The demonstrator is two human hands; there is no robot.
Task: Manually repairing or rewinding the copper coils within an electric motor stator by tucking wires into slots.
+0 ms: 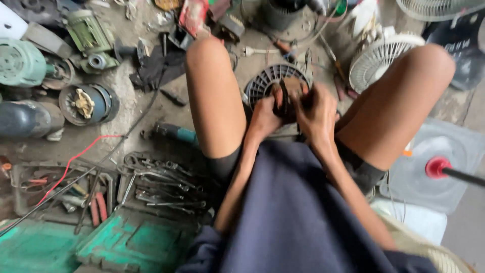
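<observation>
I see my left hand and right hand both gripping a blurred dark motor part, their fingers hiding its shape.

Between knees: 2 hands are crowding the motor part | left flank: wrenches and green case are blocking the floor | ahead: fan guard and cables are hemming in | right: grey base is lying near the thigh
</observation>
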